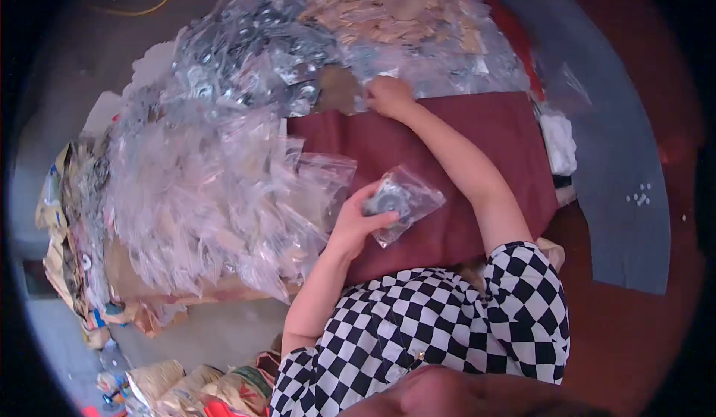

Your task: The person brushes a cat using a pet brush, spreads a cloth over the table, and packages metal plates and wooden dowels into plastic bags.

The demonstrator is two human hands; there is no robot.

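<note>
While the left grip (356,221) clasps a clear bag (418,202) pointing rightward, the right grip's (390,97) hold is unclear.

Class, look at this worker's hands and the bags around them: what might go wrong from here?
The clear bag might slip, as the left hand alone holds it. The bags heaped to its left overlap loosely, so some might slide. The right hand, close to more packets, might knock some.
</note>
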